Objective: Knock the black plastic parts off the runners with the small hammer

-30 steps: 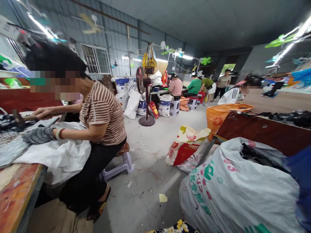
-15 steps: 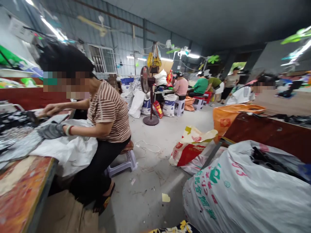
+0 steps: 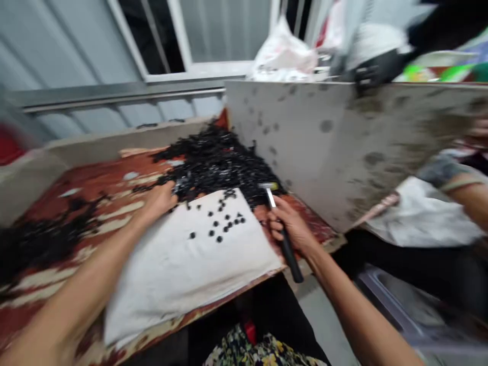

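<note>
My right hand (image 3: 292, 226) is closed round the black handle of a small hammer (image 3: 280, 229), whose metal head points up beside a heap of small black parts (image 3: 217, 165). My left hand (image 3: 160, 199) reaches into the near edge of that heap, fingers curled; what they hold is hidden. Between both hands lies a white cloth pad (image 3: 190, 254) with several loose black parts (image 3: 223, 223) on it. Everything sits on a worn red table (image 3: 95, 183).
A stained grey board (image 3: 343, 142) stands upright as a divider right of the heap. Behind it a neighbouring person's arm (image 3: 468, 190) rests over white sacking (image 3: 419, 218). More black parts (image 3: 38, 239) lie at the left. A window and metal wall are behind.
The view has swung from the workshop aisle and the seated co-worker down to my own table. Both my hands, the hammer and the black heap are now in sight.
</note>
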A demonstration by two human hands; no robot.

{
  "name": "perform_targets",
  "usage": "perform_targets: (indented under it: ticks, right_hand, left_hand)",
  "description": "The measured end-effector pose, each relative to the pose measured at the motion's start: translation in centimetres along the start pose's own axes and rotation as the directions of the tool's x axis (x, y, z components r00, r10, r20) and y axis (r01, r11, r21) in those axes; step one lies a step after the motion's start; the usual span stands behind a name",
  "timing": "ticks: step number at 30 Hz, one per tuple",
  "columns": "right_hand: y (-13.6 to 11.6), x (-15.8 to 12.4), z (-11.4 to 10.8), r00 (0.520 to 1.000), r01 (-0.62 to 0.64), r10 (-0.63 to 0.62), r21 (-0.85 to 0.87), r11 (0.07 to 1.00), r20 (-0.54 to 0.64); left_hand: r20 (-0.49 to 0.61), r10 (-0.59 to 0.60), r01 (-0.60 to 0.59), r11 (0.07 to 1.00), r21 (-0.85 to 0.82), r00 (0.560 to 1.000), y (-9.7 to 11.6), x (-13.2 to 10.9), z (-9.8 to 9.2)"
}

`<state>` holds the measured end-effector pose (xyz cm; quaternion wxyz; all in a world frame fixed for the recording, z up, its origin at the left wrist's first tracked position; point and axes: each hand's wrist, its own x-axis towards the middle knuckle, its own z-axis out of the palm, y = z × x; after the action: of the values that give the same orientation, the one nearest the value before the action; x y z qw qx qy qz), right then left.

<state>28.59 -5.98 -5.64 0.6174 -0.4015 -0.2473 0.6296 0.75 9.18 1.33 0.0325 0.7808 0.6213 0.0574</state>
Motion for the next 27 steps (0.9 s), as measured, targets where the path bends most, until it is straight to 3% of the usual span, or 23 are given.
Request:
perform_targets:
  ticks: [1,3,6,10,15,18,22,27]
  right_hand:
    - [0.4,0.5,0.0,1.000,-0.002,0.002,-0.007,1.000,0.025]
    - [0.5,0.6,-0.5,0.999,0.011,-0.010,-0.022,1.000,0.048]
    - [0.1,-0.1,-1.1,0.998,0.028,-0.025,-0.049,0.998,0.052]
    - [0.1,-0.4,-0.9,0.998,0.031,-0.027,-0.077,0.997,0.054]
    - [0.1,-0.2,-1.0,0.997,-0.008,0.016,-0.110,0.994,0.079]
    - [0.0,-0.2,-1.2,0.996,-0.022,0.032,-0.121,0.992,0.077]
    - [-0.1,-0.3,-1.4,0.996,-0.057,0.066,-0.130,0.990,0.065]
    - [-0.3,-0.5,-1.3,0.995,-0.084,0.090,-0.124,0.989,0.049]
  left_hand:
    - [-0.014,-0.055,0.055,0.998,-0.011,0.998,-2.0,-0.9,0.0]
    - [-0.036,-0.079,0.077,0.995,-0.063,0.996,-4.0,-1.7,0.2]
    - [-0.036,-0.012,0.003,0.975,-0.221,0.999,-4.3,-1.8,0.2]
    - [-0.010,0.053,-0.051,0.858,-0.511,0.999,-5.0,-3.5,-0.4]
    - [0.089,0.056,0.021,0.721,-0.692,0.995,-5.1,-7.2,-1.2]
    - [0.150,0.078,0.051,0.710,-0.702,0.986,-4.5,-8.8,-1.7]
    - [0.166,0.165,-0.028,0.784,-0.620,0.972,-3.9,-10.4,-1.7]
    - [0.210,0.098,0.032,0.840,-0.542,0.973,-2.5,-12.4,-1.0]
